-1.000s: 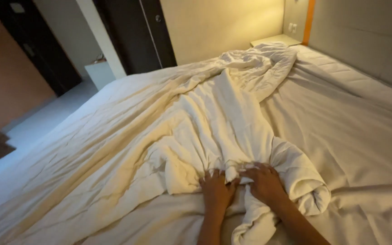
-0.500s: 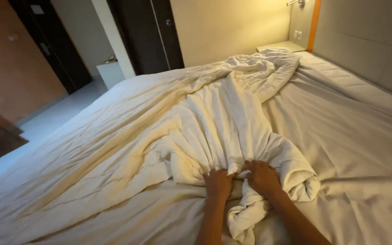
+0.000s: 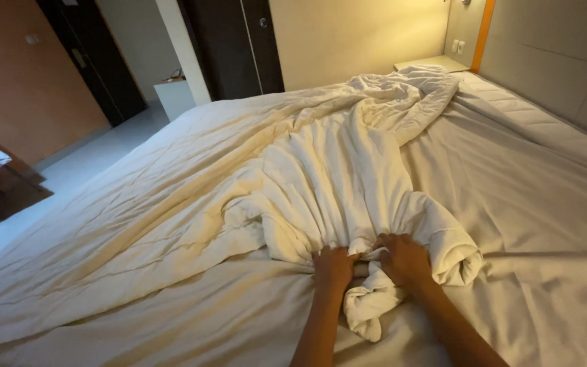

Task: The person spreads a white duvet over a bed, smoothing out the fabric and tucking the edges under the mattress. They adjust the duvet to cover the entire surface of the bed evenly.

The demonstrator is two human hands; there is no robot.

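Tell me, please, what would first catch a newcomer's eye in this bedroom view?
The rumpled white duvet bunched down the middle of the bed stands out first. At its near end, the left hand and right hand grip the gathered fabric side by side. A dark door stands beyond.

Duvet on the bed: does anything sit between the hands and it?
Nothing visible does. The left hand and right hand both already grip the bunched white duvet at its near end, with no other object on the bed around them.

packages: none showing | labels: none showing | signs: none showing | screens: none showing — only bedding, walls and doors appearing in the head view
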